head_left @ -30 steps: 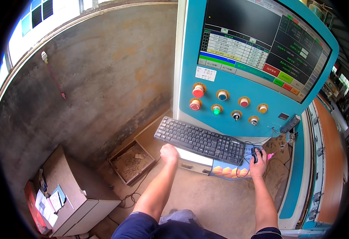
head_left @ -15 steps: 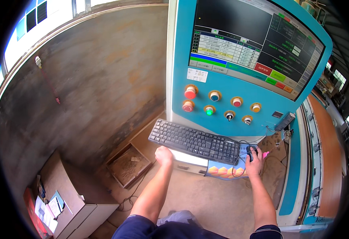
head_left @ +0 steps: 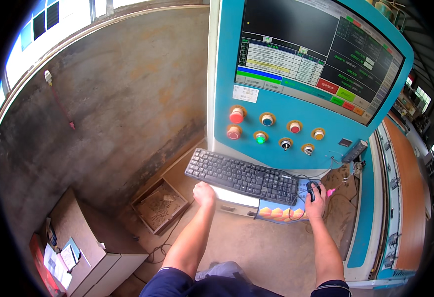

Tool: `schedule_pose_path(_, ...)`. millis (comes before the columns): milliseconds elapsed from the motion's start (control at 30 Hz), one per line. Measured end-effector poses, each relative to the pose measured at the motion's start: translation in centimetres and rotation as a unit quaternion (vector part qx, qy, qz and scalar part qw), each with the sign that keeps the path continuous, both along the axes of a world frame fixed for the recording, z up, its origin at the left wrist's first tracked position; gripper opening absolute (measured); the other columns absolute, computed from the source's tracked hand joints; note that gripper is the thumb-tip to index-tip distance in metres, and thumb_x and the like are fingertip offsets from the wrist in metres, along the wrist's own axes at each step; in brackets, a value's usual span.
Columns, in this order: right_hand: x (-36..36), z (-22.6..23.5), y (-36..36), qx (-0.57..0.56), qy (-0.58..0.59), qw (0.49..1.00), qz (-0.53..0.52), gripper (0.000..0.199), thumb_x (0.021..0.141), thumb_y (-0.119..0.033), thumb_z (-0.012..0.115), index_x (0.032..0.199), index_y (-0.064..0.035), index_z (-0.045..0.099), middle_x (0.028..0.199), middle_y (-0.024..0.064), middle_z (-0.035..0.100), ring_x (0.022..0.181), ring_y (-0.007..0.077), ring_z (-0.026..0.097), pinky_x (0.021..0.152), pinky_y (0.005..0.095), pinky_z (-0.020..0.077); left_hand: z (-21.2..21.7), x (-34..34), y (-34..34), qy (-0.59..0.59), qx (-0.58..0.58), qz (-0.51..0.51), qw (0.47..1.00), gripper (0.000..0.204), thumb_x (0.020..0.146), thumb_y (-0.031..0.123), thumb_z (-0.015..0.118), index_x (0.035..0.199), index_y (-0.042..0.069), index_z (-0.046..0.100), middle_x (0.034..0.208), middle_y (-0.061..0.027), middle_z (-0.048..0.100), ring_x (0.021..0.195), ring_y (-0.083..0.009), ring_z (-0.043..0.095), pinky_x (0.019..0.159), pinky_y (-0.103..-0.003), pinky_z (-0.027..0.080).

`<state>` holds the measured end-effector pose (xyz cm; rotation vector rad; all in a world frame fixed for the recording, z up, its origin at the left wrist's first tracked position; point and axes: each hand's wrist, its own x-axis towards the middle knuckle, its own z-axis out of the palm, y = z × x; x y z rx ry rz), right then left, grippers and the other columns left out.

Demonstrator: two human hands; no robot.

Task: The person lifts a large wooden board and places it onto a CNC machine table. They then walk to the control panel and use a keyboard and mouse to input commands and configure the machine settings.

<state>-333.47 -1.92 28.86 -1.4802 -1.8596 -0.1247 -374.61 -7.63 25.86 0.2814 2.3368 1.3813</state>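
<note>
The setting is an industrial workshop. A blue machine control console (head_left: 296, 89) carries a status monitor (head_left: 316, 54), a row of coloured push buttons (head_left: 271, 128) and a black keyboard (head_left: 241, 175). The wall (head_left: 123, 99) is bare, stained concrete, and a dust-filled wooden tray (head_left: 160, 205) lies on the floor.

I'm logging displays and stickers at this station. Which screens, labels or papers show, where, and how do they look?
Large dark monitor: top of the blue console, with white table rows and green, blue and red blocks.
Small white rectangular label: on the console, under the monitor's lower-left corner, above the red pushbutton.
Loose papers: lower left, beside the grey cabinet.
</note>
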Motion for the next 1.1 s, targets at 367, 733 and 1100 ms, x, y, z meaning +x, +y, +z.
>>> schedule_pose_path(367, -0.1, 0.1, -0.2, 0.004, -0.002, 1.000, 0.005, 0.042, 0.077, -0.014, 0.067, 0.119, -0.0066, 0.068, 0.134, 0.0180, 0.053, 0.123, 0.0383, 0.051, 0.105, 0.0468, 0.0411, -0.1, 0.1, 0.2, 0.059, -0.037, -0.023, 0.997, 0.046, 0.096, 0.020, 0.035, 0.091, -0.008, 0.071, 0.097, -0.0278, 0.069, 0.096, -0.0434, 0.067, 0.088, -0.049, 0.052)
schedule_pose_path(733, 0.2, -0.1, -0.1, 0.004, -0.010, 1.000, 0.007, 0.044, 0.076, -0.015, 0.068, 0.120, -0.0069, 0.068, 0.135, 0.0175, 0.053, 0.124, 0.0380, 0.050, 0.106, 0.0465, 0.0402, -1.3, -0.2, 0.4, 0.040, -0.016, -0.030, 0.999, 0.045, 0.094, 0.026, 0.038, 0.095, -0.007, 0.070, 0.102, -0.0290, 0.068, 0.100, -0.0453, 0.064, 0.091, -0.050, 0.049)
schedule_pose_path(1100, 0.3, -0.2, 0.1, 0.012, -0.004, 1.000, 0.015, 0.042, 0.076, -0.014, 0.067, 0.118, -0.0066, 0.068, 0.134, 0.0183, 0.052, 0.124, 0.0389, 0.051, 0.105, 0.0469, 0.0415, -1.8, -0.4, 0.5, 0.032, -0.018, -0.036, 0.999, 0.046, 0.093, 0.028, 0.039, 0.099, -0.006, 0.070, 0.105, -0.0297, 0.067, 0.103, -0.0460, 0.063, 0.091, -0.051, 0.048)
